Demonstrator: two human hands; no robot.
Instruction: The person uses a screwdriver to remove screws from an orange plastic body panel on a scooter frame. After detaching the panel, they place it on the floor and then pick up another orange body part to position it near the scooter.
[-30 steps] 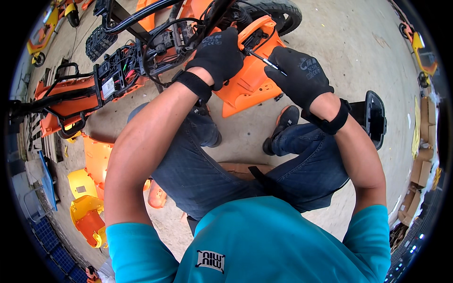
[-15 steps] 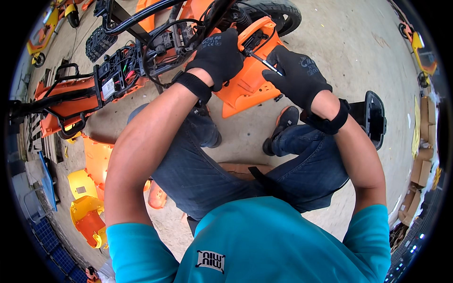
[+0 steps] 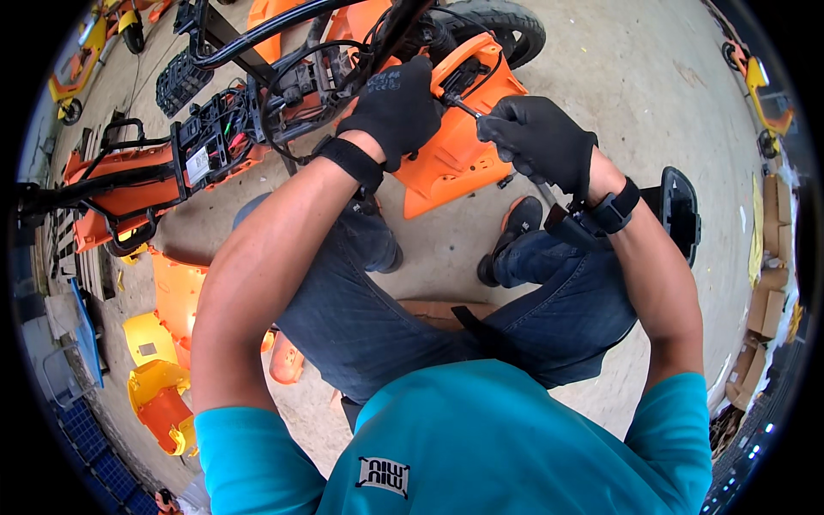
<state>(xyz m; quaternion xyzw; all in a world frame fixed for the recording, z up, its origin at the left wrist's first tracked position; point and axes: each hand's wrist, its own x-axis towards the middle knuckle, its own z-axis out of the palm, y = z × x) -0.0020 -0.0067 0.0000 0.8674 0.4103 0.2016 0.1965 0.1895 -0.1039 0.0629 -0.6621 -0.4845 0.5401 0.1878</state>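
Note:
An orange plastic panel (image 3: 459, 163), with black parts set in its upper recess, belongs to a partly stripped vehicle with a black tubular frame. At its left edge, my gloved left hand (image 3: 396, 112) is closed beside the black fitting in the recess; its fingertips are hidden. My gloved right hand (image 3: 545, 142) is wrapped round a tool with a slim metal shaft (image 3: 464, 108), whose tip points into that fitting. A grey rod shows below the right fist, beside a black length near the wrist; whether both belong to the same tool, I cannot tell.
The black frame (image 3: 257, 39) crosses the upper left, cables (image 3: 275, 99) hanging close to my left hand. Beyond the panel is a wheel (image 3: 515, 30). Yellow and orange body panels (image 3: 159, 403) lie at left. A black bin-like part (image 3: 682, 219) stands by my right knee; cardboard boxes (image 3: 768, 300) line the right.
My right hand has turned and closed into a fist over the shaft, covering the end that showed before. A grey rod now shows below it. My left hand stays nearly still.

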